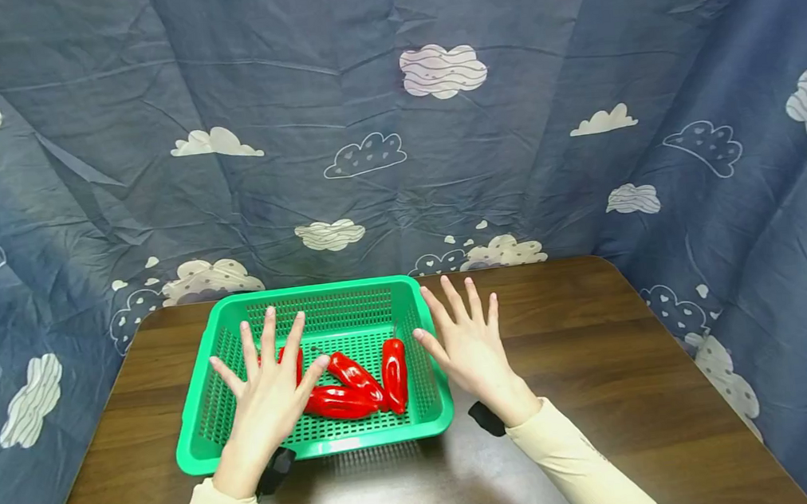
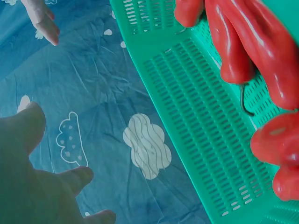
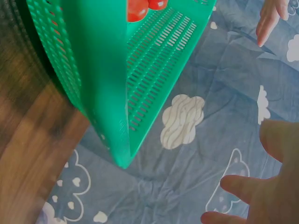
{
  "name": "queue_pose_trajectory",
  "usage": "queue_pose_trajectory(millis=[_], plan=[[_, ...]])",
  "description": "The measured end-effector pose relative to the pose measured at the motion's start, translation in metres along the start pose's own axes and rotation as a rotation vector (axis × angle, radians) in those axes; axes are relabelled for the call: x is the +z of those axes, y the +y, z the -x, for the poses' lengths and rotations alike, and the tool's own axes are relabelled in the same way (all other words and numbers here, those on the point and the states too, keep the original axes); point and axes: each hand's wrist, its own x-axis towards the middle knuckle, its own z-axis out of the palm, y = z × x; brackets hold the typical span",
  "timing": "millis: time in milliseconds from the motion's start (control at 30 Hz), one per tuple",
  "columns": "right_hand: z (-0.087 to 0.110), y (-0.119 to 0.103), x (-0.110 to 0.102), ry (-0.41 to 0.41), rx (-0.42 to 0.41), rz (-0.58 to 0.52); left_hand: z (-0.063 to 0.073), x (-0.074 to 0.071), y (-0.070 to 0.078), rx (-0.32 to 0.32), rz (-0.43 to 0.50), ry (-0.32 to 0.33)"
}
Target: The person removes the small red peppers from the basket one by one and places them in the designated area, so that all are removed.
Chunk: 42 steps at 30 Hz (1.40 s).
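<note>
Remotely, I watch the left hand splayed above a green basket, the right hand splayed near its right side, hands apart, red peppers inside, brown table beneath.

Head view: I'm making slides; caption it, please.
Left hand and right hand spread, empty, near a basket of red peppers.
</note>
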Motion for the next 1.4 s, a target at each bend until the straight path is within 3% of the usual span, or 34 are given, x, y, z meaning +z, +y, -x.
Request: queue_pose_trajectory(millis=[367, 567, 967, 1100, 1400], plan=[[-0.006, -0.009, 0.002, 0.014, -0.022, -0.024, 0.002, -0.009, -0.015, -0.001, 0.001, 0.029], [-0.013, -0.014, 0.004, 0.024, -0.054, -0.047, 0.001, -0.019, -0.032, -0.002, 0.010, 0.002], [-0.022, -0.020, 0.012, -0.003, -0.088, -0.141, -0.008, -0.047, -0.079, -0.078, 0.031, -0.166], [-0.024, -0.022, 0.013, -0.037, -0.082, -0.172, -0.010, -0.053, -0.094, -0.093, 0.105, -0.239], [-0.028, -0.027, 0.015, -0.128, -0.049, -0.230, -0.014, -0.057, -0.122, -0.038, 0.301, -0.353]])
